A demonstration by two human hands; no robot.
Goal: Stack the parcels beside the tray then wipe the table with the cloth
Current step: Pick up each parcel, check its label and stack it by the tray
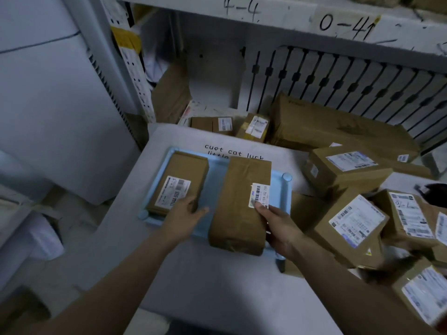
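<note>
Both forearms reach out over the desk (193, 286). My right grip (278, 228) is clamped on the near right edge of the larger right parcel (239, 206), thumb on its label. That parcel overhangs the near rim of the blue tray (281, 192). My left grip (186, 213) touches the near right corner of the left parcel (179, 182), which lies in the tray; whether it clasps, I cannot tell.
</note>
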